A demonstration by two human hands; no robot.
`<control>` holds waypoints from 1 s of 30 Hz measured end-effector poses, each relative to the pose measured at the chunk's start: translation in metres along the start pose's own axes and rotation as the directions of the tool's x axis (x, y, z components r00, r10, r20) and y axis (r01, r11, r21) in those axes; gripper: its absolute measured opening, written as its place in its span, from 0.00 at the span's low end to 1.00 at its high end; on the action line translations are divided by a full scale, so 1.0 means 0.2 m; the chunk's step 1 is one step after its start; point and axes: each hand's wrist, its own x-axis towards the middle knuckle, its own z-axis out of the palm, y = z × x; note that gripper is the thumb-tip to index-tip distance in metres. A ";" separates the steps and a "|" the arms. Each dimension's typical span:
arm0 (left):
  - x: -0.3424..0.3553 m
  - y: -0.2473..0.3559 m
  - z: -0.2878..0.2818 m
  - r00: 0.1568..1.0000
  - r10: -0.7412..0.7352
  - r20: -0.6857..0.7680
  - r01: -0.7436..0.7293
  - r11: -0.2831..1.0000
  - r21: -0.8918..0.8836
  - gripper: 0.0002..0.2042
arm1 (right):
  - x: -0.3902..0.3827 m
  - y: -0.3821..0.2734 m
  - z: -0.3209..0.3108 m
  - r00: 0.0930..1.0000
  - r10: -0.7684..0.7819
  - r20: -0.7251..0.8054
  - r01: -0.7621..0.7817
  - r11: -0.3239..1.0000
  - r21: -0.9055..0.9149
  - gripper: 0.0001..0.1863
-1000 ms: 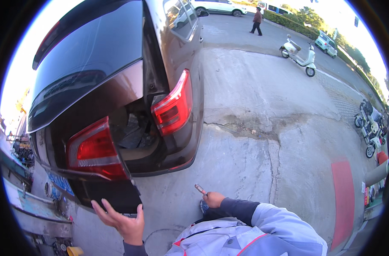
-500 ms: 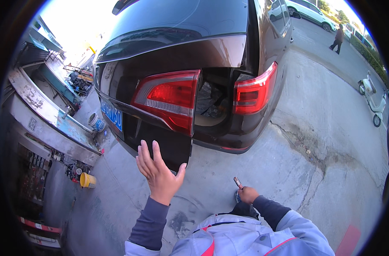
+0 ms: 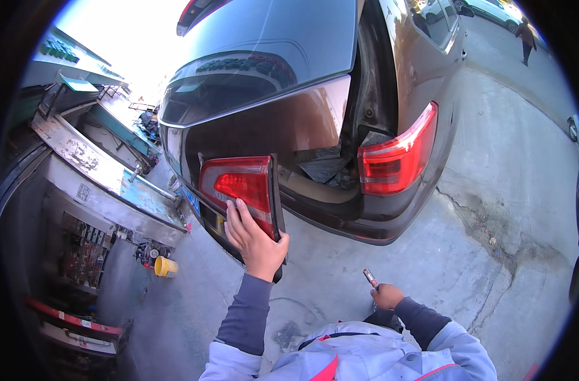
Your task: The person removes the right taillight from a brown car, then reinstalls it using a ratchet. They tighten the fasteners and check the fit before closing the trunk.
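Observation:
My left hand [image 3: 257,247] lies against the lower part of the red tail light [image 3: 238,184] on the brown car's tailgate [image 3: 302,108]. Its fingers are stretched over the lens, with the thumb by the gate's edge. The tailgate stands ajar, and a gap shows the grey cargo space [image 3: 324,168] behind it. Down by my body, my right hand [image 3: 386,296] is closed round a short tool with a silvery, reddish end [image 3: 370,277]; its kind cannot be made out. A second tail light [image 3: 397,159] sits on the car's rear corner.
A long worn counter [image 3: 105,171] runs along the left, with a yellow bucket [image 3: 166,267] by it. Cracked concrete [image 3: 486,235] spreads right of the car. Far off at the upper right, a person [image 3: 525,39] walks near a white car [image 3: 492,13].
The tailgate has swung further outward, widening the gap. My left hand has come onto its tail light. My right hand still holds the tool low down.

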 end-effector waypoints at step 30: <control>0.18 -0.29 -0.78 0.979 -0.161 -0.124 0.094 0.900 -0.425 0.39 | 0.40 -0.76 -0.26 0.899 -0.428 0.095 0.246 0.671 0.700 0.28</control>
